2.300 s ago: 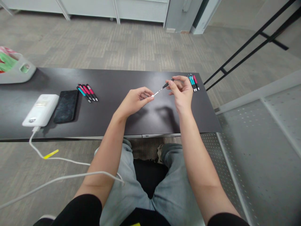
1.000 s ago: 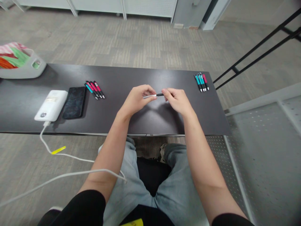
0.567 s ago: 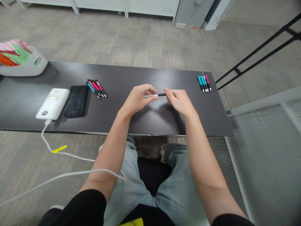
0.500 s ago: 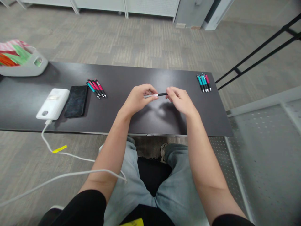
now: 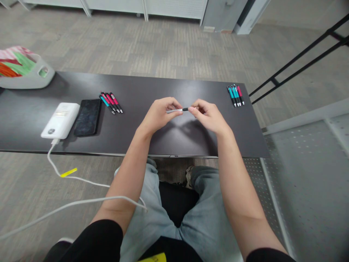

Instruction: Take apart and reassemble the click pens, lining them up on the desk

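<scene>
Above the middle of the dark table (image 5: 131,134), a slim pen (image 5: 185,109) with a white-grey part and a black part spans the gap between my hands. My left hand (image 5: 160,113) pinches its pale end between thumb and fingers. My right hand (image 5: 207,113) is closed round its black end, and the fingers hide the tip. To the left lie several pink and blue pens (image 5: 111,103) with black grips, side by side. At the right end of the table is another row of several pens (image 5: 235,95), mostly teal with a pink one.
A black phone (image 5: 87,117) lies beside a white power bank (image 5: 61,120), whose white cable (image 5: 79,178) runs off the front edge and across my left forearm. A pale basket (image 5: 45,78) of colourful items stands far left. Black metal bars (image 5: 297,62) rise at the right.
My right hand has slid slightly left along the black part of the pen, its thumb now further over it, leaving less black showing. My left hand has stayed in place.
</scene>
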Demonstrator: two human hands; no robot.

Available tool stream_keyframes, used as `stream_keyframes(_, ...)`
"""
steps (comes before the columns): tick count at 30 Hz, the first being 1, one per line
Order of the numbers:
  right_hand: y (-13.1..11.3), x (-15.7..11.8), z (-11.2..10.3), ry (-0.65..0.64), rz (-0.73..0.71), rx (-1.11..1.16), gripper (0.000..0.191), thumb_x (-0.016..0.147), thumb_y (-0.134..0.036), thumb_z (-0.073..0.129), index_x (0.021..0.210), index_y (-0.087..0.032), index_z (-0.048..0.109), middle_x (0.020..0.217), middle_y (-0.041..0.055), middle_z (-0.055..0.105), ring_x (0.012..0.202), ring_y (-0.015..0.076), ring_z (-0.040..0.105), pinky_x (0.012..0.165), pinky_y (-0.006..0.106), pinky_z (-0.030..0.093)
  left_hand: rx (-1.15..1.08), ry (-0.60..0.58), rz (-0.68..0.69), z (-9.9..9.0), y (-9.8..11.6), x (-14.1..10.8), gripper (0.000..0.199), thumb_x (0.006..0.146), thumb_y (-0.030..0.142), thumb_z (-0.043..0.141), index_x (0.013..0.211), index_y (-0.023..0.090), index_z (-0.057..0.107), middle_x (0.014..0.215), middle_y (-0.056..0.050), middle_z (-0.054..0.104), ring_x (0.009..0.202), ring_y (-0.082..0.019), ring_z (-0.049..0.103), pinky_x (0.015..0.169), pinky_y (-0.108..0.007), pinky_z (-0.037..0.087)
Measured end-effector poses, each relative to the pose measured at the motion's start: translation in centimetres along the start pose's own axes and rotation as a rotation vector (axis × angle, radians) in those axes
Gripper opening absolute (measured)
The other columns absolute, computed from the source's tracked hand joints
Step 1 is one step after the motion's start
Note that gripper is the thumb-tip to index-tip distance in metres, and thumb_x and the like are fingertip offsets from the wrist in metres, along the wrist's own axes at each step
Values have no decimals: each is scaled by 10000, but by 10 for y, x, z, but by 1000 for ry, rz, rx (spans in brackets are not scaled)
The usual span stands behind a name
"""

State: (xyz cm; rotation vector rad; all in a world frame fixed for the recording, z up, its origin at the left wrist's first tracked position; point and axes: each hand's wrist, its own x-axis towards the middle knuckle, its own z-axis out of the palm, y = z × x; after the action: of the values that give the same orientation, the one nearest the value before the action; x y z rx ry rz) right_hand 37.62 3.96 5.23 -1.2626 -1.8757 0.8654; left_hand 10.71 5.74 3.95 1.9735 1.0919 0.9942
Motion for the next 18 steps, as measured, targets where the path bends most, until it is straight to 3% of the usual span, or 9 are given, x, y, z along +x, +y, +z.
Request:
stream_keyframes(3, -1, 2, 1, -42, -12, -61, 914, 1132, -1109, 613, 721, -293, 590, 666, -7, 485, 721, 227, 471, 766, 421, 404, 19, 1, 15, 0, 1, 0, 115, 993, 333, 1003, 1019, 280, 904, 1074, -54, 929, 1021, -290, 846, 1030, -453, 709)
stream_keyframes(6, 0, 3, 0, -22, -8, -42, 936, 1112, -1137, 609, 704, -295, 563, 664, -11, 451, 703, 218, 441, 748, 422, 377, 8, -5, 9, 0, -1, 0, 242, 959, 348, 1053, 1153, 270, 932, 1192, -79, 962, 1124, -310, 884, 1081, -444, 708)
stream_keyframes(9, 1, 2, -3, 19, -12, -8, 934, 1071, -1168, 636, 737, -297, 593, 670, -20, 454, 706, 216, 439, 734, 412, 371, -3, -42, 3, -1, -3, -1, 237, 1104, 451, 936, 1252, 267, 957, 1281, -102, 987, 1216, -326, 913, 1109, -431, 688)
stream_keyframes(12, 0, 2, -6, 47, 2, -11, 944, 1047, -1182, 658, 726, -295, 604, 649, -22, 457, 704, 216, 451, 725, 404, 374, 33, -71, 19, -1, -2, -1, 288, 1203, 498, 795, 1154, 273, 969, 1156, -83, 988, 1104, -315, 907, 1016, -417, 670)
stream_keyframes(15, -1, 1, -6, 37, 16, -23, 954, 1051, -1175, 664, 701, -290, 608, 630, -20, 460, 694, 212, 452, 712, 403, 358, 87, -15, 45, -1, 0, 0, 180, 1094, 455, 920, 1106, 277, 951, 1163, -74, 983, 1096, -315, 890, 1030, -418, 670)
stream_keyframes(18, -1, 0, -3, 30, 8, -12, 963, 1043, -1190, 646, 705, -288, 625, 622, -20, 462, 679, 209, 443, 703, 407, 341, 81, -21, 62, 1, 1, 0, 218, 1038, 456, 965, 1154, 273, 942, 1223, -84, 991, 1127, -325, 900, 1066, -427, 674)
